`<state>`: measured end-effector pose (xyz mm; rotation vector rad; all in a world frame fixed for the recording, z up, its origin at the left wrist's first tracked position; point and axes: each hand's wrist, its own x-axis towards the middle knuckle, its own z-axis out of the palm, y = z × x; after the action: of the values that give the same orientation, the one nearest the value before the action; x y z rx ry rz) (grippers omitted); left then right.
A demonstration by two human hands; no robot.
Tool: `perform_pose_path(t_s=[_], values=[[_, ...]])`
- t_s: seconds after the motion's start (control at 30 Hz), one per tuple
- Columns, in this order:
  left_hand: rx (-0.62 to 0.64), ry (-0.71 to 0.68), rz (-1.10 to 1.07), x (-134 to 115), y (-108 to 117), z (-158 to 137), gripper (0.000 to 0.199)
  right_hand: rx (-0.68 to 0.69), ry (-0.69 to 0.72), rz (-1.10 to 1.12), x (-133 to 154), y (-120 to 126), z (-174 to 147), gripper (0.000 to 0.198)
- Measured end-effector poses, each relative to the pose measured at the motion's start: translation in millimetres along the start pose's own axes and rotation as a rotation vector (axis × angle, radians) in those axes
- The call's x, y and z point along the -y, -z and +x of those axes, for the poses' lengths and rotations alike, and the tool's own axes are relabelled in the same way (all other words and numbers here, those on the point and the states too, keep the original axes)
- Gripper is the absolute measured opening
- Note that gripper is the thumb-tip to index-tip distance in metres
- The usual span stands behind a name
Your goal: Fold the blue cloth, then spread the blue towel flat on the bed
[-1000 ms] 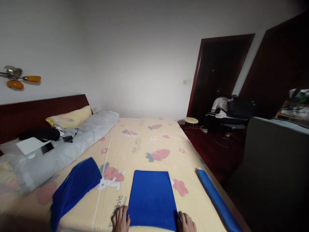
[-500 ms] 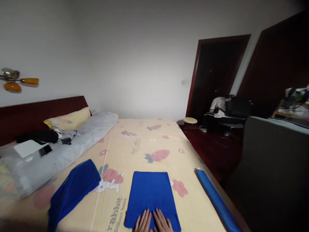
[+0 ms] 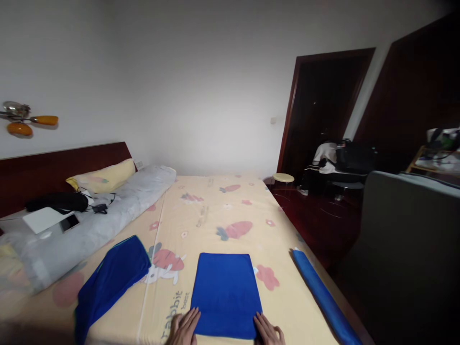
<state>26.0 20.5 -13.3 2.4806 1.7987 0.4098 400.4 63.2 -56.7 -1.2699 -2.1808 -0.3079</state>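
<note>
A folded blue cloth [image 3: 225, 293] lies flat as a neat rectangle on the yellow carrot-print bed sheet [image 3: 223, 215], near the bed's front edge. My left hand [image 3: 185, 327] rests flat by the cloth's near left corner, fingers spread. At the near right corner lies my right hand [image 3: 268, 329], also flat, touching the cloth's edge. Both hands are cut off by the bottom of the view. Neither holds anything.
Another blue cloth [image 3: 109, 282] lies loosely folded to the left. A rolled blue cloth [image 3: 321, 297] lies along the bed's right edge. A grey bolster [image 3: 93, 227], a phone [image 3: 70, 222] and a white tablet [image 3: 42, 219] sit at the left. A grey chair back [image 3: 406, 239] stands right.
Half a second ago both hands lay together on the middle of the cloth's near end. They have slid apart to its left and right near corners.
</note>
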Motion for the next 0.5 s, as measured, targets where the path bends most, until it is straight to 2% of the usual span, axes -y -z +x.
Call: perform_pose_path(t_s=[0.1,0.23,0.33,0.4,0.5], values=[[-0.049,-0.007,0.019,1,4,5,0.079,0.013,0.068,0.011,-6,8,9,0.052],[-0.12,-0.072,0.022,1,15,3,0.067,0.084,0.067,0.082,-8,26,17,0.034],[-0.129,-0.07,-0.035,-3,26,-2,0.059,0.182,0.033,0.192,-10,41,21,0.03],[-0.124,-0.02,-0.105,-7,31,-6,0.053,0.239,-0.007,0.269,-11,52,22,0.028],[-0.129,0.161,-0.214,-12,35,-9,0.041,0.308,-0.155,0.398,-7,66,24,0.026]])
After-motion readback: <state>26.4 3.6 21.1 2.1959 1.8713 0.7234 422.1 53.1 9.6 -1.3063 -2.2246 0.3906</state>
